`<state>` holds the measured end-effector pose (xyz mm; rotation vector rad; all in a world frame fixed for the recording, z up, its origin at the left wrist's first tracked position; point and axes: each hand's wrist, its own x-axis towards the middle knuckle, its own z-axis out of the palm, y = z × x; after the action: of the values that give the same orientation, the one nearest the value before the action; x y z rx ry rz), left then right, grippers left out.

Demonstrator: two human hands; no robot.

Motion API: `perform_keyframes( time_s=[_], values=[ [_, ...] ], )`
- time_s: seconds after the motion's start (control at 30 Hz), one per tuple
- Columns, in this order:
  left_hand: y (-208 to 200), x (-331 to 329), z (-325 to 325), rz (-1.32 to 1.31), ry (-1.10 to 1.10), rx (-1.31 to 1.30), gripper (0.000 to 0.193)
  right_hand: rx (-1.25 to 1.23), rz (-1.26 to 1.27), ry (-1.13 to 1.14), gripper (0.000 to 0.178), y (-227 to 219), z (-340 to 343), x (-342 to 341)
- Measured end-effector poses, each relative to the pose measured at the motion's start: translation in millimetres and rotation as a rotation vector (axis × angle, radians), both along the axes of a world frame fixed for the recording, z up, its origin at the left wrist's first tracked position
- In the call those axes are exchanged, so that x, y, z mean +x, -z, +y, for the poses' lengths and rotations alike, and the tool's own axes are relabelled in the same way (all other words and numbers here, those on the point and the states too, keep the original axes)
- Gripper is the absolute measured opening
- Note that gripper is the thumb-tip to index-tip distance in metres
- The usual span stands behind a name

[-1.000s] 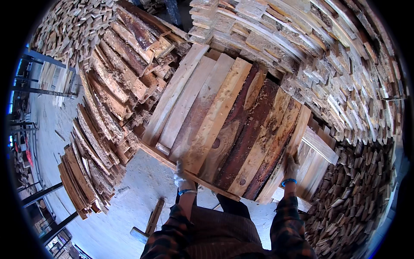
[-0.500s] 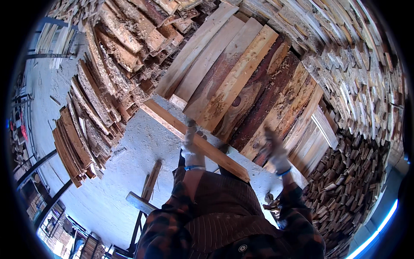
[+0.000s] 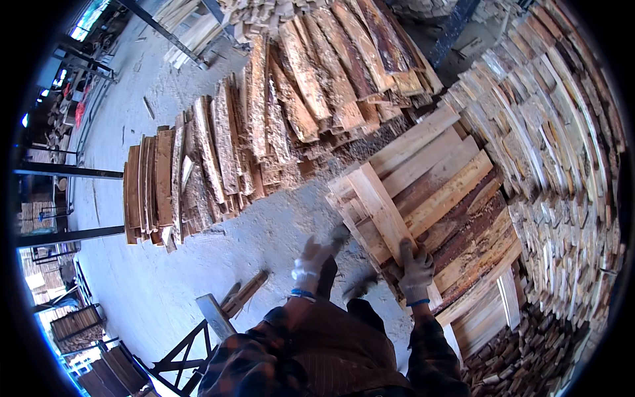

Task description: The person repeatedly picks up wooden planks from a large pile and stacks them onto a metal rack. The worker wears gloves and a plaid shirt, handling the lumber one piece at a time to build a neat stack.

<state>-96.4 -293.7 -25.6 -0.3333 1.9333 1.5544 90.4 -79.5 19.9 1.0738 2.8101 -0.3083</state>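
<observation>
A pale sawn board lies crosswise over the near left part of a stack of planks. My right hand, in a white knit glove with grey fingers, grips the near end of this board, its thumb along the upper face. Off to the left of the stack, my left hand hangs over the concrete floor in a matching glove. It holds nothing, and its somewhat blurred fingers are stretched apart. Beneath the board, the planks run side by side, some pale, some with dark reddish bark.
A long pile of rough bark-edged slabs curves across the far side. Tall stacked boards rise at the right, above heaped short wood pieces. Near my left arm is a metal stand beside a wood offcut.
The board has gone from in front of my body onto the plank stack. My left hand has let go of it and my right hand has taken hold. The view has swung.
</observation>
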Motion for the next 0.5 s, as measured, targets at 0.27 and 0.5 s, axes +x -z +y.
perform_keyframes(
  time_s=[0.27,0.5],
  values=[
    [-10.7,-118.7,-117.6,0.125,-0.192,-0.133,0.105,-0.122,-0.015,-0.010,0.075,-64.0,-1.9,-59.7],
    [0.1,-236.5,-125.1,0.227,-0.041,-0.710,0.104,-0.914,0.613,-0.084,0.066,10.6,-45.4,-239.1]
  ],
)
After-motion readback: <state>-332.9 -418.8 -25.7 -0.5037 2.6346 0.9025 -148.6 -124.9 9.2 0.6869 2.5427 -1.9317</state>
